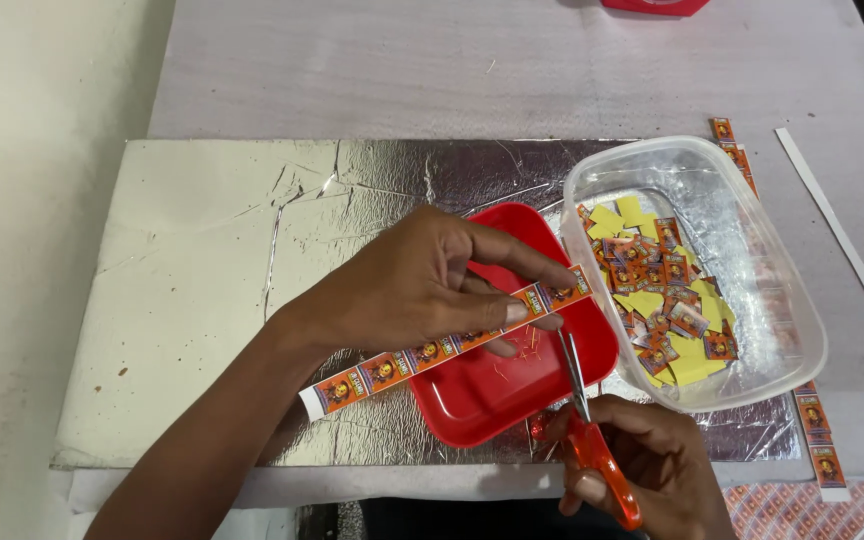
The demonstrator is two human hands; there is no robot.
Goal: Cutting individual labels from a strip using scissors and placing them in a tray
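My left hand pinches a long paper strip of small orange printed labels and holds it slantwise over a red square plate. My right hand grips red-handled scissors at the lower right. Their blades point up toward the strip's right end, close to my left fingertips. Just to the right, a clear plastic tub holds several cut labels, orange side up or yellow side up.
Plate and tub rest on a foil-covered board on a pale table. More label strips lie at the board's right edge and behind the tub. A white paper strip lies at far right, a red object at the top edge.
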